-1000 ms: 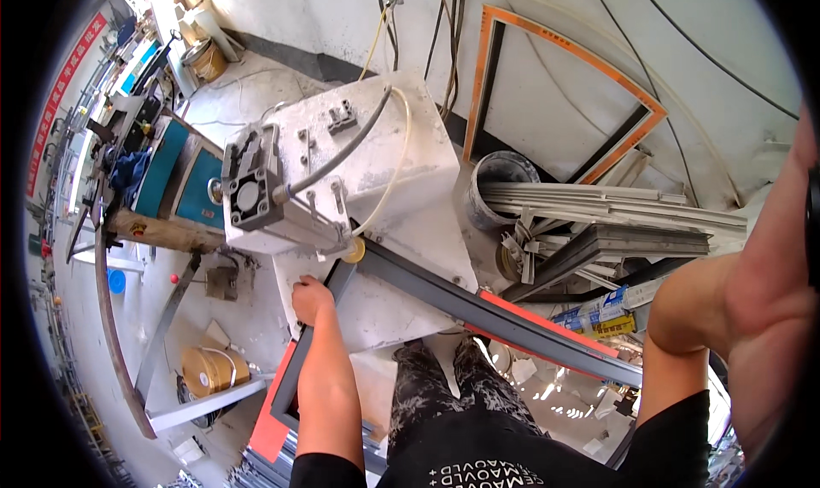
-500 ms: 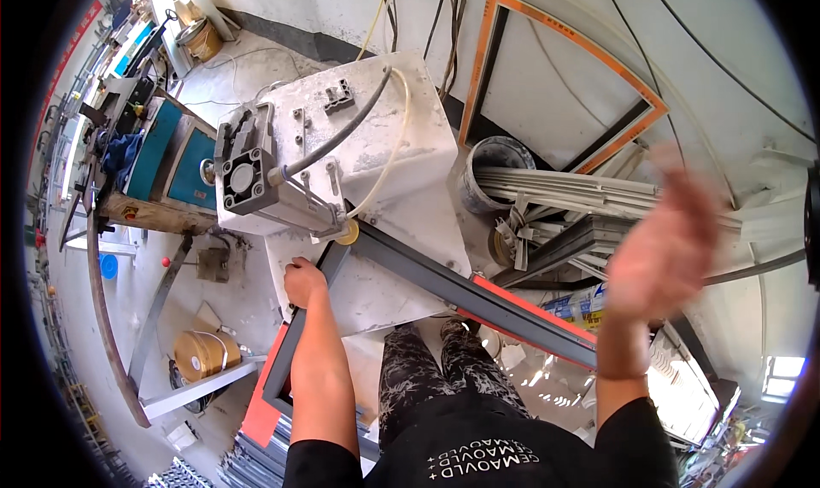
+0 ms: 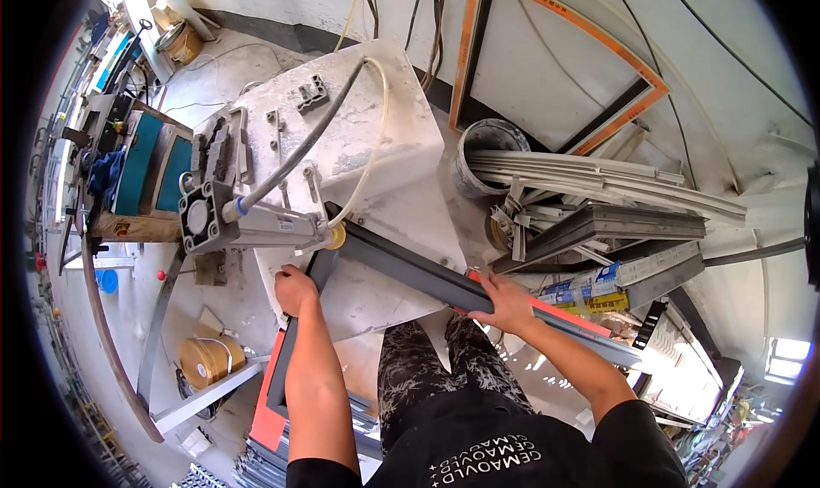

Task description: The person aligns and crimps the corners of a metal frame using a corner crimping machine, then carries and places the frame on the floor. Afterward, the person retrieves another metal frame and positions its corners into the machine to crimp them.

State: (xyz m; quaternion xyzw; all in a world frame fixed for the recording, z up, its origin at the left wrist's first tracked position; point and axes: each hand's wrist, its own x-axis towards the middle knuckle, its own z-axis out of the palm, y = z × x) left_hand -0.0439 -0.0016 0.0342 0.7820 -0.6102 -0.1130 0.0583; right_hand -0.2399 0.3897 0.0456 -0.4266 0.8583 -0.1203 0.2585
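A dark grey profile frame (image 3: pixel 410 270) lies across the white machine's bench (image 3: pixel 384 304), its two bars meeting in a corner beneath the yellow round end (image 3: pixel 336 236) of an air cylinder (image 3: pixel 272 229). Red-orange strips run along the outer sides of both bars. My left hand (image 3: pixel 295 290) is closed over the left bar, close to the corner. Farther along the other bar, my right hand (image 3: pixel 506 305) grips it with the thumb on the near side and fingers over the top. The frame's near portion is partly hidden by my body and left forearm.
A grey bucket (image 3: pixel 487 151) and a pile of white and grey profile offcuts (image 3: pixel 598 189) lie to the right. An orange-edged frame (image 3: pixel 564 18) leans on the wall. On the left stand a teal machine (image 3: pixel 141 168) and a brown tape roll (image 3: pixel 205 362).
My right hand has come down leftward from the air onto the right bar and closed on it. My left hand stays on the left bar. The view has shifted slightly.
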